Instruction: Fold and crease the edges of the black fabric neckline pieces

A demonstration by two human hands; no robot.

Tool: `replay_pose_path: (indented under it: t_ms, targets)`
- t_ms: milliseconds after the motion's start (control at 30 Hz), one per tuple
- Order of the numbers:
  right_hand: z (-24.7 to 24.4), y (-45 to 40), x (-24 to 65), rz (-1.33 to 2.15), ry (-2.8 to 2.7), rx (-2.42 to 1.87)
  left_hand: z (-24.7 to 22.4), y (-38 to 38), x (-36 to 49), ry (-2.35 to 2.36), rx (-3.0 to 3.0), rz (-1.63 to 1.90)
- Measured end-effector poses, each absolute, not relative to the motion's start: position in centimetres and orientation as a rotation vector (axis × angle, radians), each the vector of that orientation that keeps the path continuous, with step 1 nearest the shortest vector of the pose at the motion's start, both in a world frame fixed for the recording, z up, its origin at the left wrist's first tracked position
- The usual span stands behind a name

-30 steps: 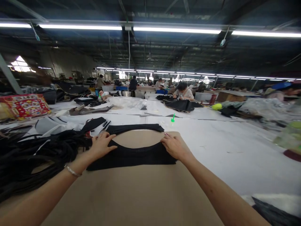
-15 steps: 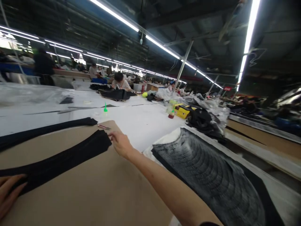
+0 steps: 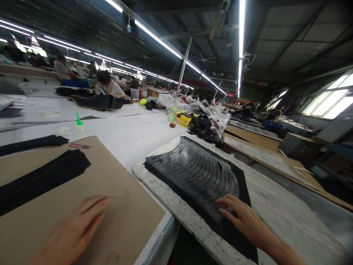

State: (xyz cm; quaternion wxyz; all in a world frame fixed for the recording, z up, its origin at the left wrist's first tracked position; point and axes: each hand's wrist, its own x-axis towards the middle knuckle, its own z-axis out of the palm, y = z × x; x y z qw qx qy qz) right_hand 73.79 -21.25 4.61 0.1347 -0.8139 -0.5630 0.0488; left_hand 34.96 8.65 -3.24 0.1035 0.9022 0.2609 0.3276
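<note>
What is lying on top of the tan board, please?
On the tan board lie black fabric pieces and pink-handled snips. What is beneath the fabric or behind the left hand is hidden.

Red hanging sign [image 3: 230, 95]: pale marks, too small for us to read.
Yellow box [image 3: 183, 119]: dark marks, which we cannot make out.
Readable text: we find none.

Yellow box [image 3: 184, 119] beside dark bottle [image 3: 172, 123]

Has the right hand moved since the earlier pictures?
Yes: the right hand went rightward, off the black piece on the brown board, to the white-streaked dark fabric.
</note>
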Motion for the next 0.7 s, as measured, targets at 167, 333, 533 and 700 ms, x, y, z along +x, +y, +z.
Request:
replay_pose_path:
  t_ms: [167, 333, 533, 700]
  targets:
    - [3.0, -24.8, 73.6, -0.010, -1.714, -2.440, 1.8, -0.9, 48.4, 0.036, 2.646, 0.698]
    - [2.3, -25.3, 73.0, -0.092, -1.809, -2.457, 1.7, -6.8, 56.8, -0.198, 2.653, 0.512]
    - [1.0, -25.2, 73.6, -0.171, -1.838, -2.401, -1.2, -8.1, 60.0, -0.142, 2.702, 0.395]
    - [1.0, -25.2, 74.6, -0.087, -1.720, -2.255, -1.5, -9.0, 60.0, -0.042, 2.618, 0.449]
